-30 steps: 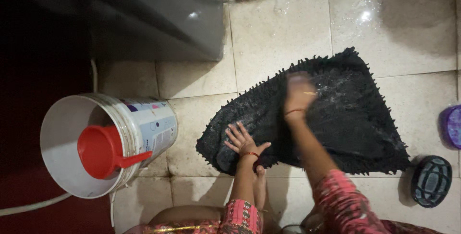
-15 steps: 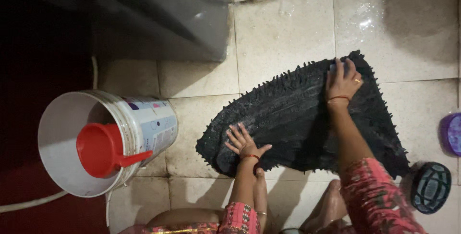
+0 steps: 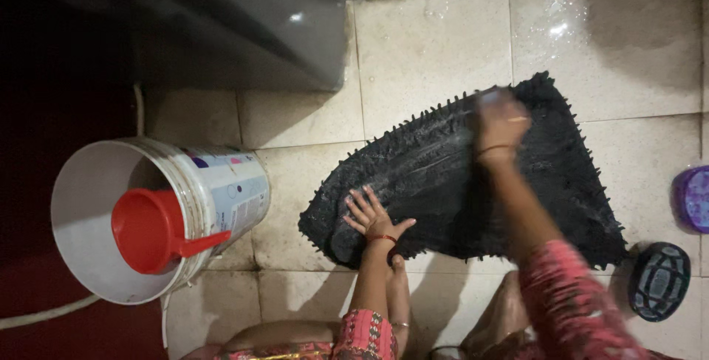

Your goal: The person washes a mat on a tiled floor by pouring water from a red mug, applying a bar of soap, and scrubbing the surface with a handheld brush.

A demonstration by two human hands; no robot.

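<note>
Left hand (image 3: 371, 217): fingers (image 3: 358, 205) spread wide and flat, palm pressed on the near-left part of the mat (image 3: 443, 183), gripping nothing, just pinning it down. Red thread band at the wrist.

Right hand (image 3: 501, 118): motion-blurred, on the mat's far edge, up and right of the left hand. Fingers look curled down onto the pile; can't tell if they're closed on anything. Thin band at that wrist too.

Mat: black, shaggy, wet, lying flat on the tiled floor (image 3: 428, 42), roughly a rounded wedge, narrow end toward the left hand, wide end to the right. Streaks run across the pile between the two hands.

Relative to the mat:
- Left, well apart: white bucket (image 3: 221, 190) tipped on its side, mouth facing away from the mat, red mug (image 3: 151, 231) inside with its handle over the rim.
- Right, near the lower corner: dark round scrubber (image 3: 659, 280) on the floor.
- Right, at frame edge: purple tub (image 3: 693, 199), partly cut off.
- Far-left: large grey object (image 3: 244, 28), standing on the floor.
- Far side: tiles wet and glossy.

Pink patterned sleeves at the bottom edge.
</note>
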